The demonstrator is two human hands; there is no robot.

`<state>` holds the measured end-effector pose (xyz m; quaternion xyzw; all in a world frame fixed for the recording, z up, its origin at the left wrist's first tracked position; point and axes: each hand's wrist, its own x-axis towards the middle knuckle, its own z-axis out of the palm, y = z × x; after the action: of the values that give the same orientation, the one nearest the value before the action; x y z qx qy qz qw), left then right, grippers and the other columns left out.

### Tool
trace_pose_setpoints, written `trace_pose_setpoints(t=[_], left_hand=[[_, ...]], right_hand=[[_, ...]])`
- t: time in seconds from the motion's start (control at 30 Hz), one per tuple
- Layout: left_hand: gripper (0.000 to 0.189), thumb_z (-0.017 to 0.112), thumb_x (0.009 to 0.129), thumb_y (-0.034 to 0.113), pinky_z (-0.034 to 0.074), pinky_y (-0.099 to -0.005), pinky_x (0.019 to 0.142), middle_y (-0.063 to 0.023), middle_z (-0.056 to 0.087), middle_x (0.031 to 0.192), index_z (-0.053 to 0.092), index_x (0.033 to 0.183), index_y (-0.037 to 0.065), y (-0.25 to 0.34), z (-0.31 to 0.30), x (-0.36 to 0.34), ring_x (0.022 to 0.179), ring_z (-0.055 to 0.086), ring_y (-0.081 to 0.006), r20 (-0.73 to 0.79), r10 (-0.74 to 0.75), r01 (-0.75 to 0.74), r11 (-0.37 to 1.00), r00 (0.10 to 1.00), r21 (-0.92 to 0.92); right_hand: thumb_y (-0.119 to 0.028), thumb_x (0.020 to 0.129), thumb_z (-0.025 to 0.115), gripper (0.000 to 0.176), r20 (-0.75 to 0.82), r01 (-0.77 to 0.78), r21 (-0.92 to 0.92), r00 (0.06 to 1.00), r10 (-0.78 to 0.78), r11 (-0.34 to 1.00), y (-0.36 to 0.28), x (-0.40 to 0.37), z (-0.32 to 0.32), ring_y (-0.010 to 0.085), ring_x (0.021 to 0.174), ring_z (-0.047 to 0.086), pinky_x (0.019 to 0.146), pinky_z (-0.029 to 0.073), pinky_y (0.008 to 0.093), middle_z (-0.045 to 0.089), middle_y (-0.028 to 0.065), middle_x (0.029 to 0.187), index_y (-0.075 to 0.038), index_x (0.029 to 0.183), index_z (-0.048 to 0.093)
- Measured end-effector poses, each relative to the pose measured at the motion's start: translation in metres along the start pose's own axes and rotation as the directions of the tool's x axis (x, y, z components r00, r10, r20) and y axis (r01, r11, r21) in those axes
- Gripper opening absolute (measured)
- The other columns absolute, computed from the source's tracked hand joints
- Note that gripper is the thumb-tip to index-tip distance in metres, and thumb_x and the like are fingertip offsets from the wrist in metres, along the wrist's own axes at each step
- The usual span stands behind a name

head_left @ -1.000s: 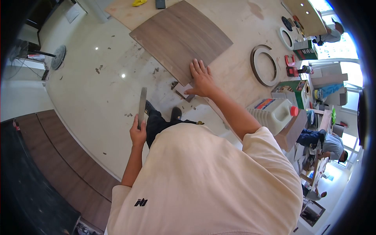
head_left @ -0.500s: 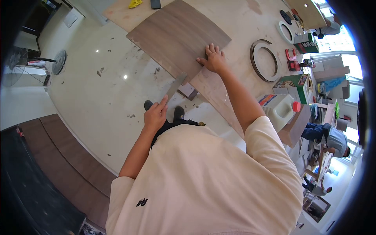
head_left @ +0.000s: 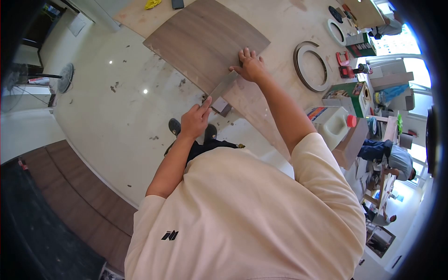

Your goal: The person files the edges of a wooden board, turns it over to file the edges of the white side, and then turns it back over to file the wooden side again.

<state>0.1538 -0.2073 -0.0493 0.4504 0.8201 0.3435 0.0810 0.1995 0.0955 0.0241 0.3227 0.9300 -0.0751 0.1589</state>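
A wood-grain panel lies on the worktable, one edge along the table's side. My right hand rests on the panel's near corner, fingers spread and flat. My left hand is wrapped around one end of a flat metal file, its index finger stretched along the tool. The file lies across the panel's near edge, its far tip close to my right thumb. The handle end is hidden inside my left hand.
Rolls of edge banding, a red drill, a green box and a white jug with a red cap stand on the right. Another person bends over farther right. A fan stands at left.
My left hand has pushed the file forward and to the right along the panel's near edge, toward my right hand. My right hand stays on the panel.
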Motion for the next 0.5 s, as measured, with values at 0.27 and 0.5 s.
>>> trace_pose_setpoints(t=[0.27, 0.5], left_hand=[[0.045, 0.064, 0.096, 0.029, 0.051, -0.0433, 0.058, -0.0065, 0.055, 0.076, 0.060, 0.140, 0.033, -0.002, -0.006, -0.005, 0.066, 0.061, -0.0308, 0.015, -0.017, 0.017, 1.000, 1.000, 0.010], [0.046, 0.065, 0.095, 0.029, 0.052, -0.0431, 0.059, -0.0067, 0.058, 0.078, 0.059, 0.141, 0.034, -0.013, -0.009, -0.009, 0.067, 0.063, -0.0305, 0.015, -0.072, 0.072, 0.997, 0.997, 0.004]], right_hand=[[-0.064, 0.090, 0.060, 0.094, 0.043, -0.009, -0.005, 0.999, 0.009, 1.000, -0.004, -0.001, -0.002, 0.0332, 0.154, 0.019, 0.121, 0.023, 0.0552, 0.020, 0.0124, 0.167, -0.011, 0.159, 0.026], [-0.063, 0.091, 0.060, 0.094, 0.072, -0.026, 0.001, 0.997, 0.026, 1.000, -0.004, 0.000, -0.009, 0.0328, 0.155, 0.016, 0.122, 0.022, 0.0546, 0.017, 0.0114, 0.168, -0.011, 0.160, 0.025]])
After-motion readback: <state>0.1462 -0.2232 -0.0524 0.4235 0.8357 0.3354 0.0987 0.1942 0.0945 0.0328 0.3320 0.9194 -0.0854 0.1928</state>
